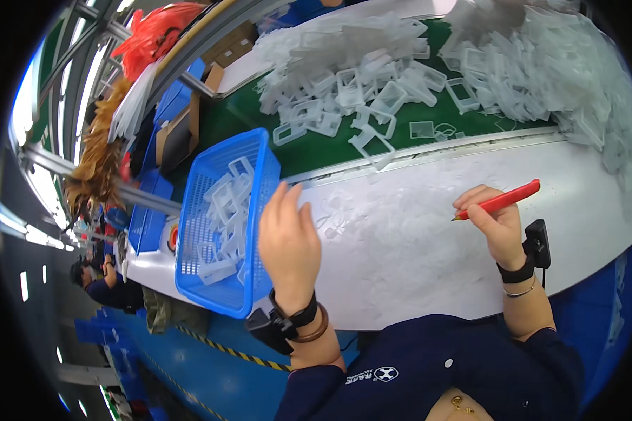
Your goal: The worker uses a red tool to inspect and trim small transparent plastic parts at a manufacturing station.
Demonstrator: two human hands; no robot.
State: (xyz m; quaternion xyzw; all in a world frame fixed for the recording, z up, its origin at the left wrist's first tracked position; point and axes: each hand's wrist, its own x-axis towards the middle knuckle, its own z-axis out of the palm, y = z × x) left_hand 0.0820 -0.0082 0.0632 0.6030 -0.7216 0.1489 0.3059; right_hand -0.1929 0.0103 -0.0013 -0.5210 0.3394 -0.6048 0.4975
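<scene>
My left hand (289, 242) is beside the right wall of a blue plastic basket (263, 151), its fingers extended and slightly apart, with nothing seen in them. Inside the basket lie several translucent plastic frames (225, 203). Over the white worktop, my right hand (497, 223) is closed around a red pen-shaped tool (509, 198) with a brass-coloured tip pointing left. Below both hands, small clear scraps (407, 224) are scattered across the worktop.
Beyond the worktop edge, a green surface (232, 133) carries a heap of translucent frames (351, 88). A larger pile of clear plastic pieces (562, 70) reaches the right side. Blue bins (147, 210) and a cardboard box (179, 137) stand left; a person (109, 284) is farther off.
</scene>
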